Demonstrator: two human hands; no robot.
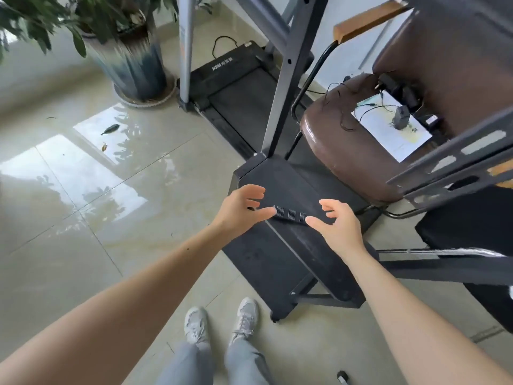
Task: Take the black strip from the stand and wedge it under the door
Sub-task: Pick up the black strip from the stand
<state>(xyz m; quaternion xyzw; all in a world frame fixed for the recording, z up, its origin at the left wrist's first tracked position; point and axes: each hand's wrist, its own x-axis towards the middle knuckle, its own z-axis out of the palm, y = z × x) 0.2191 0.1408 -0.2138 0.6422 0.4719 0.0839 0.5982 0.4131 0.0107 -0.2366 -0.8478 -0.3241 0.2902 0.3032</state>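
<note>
A short black ribbed strip (290, 214) lies on the flat black base of a grey metal stand (280, 254). My left hand (241, 208) is at the strip's left end, thumb tip touching or nearly touching it, fingers spread above. My right hand (337, 222) is at the strip's right end, index finger tip by it, fingers curled apart. Neither hand has closed around the strip. No door is in view.
A brown chair (347, 159) holding paper and cables stands right of the stand's grey upright post (283, 87). A treadmill (236, 90) lies behind, a potted plant (130, 62) at the back left. Glossy tiled floor spreads to the left; my feet (219, 323) stand below.
</note>
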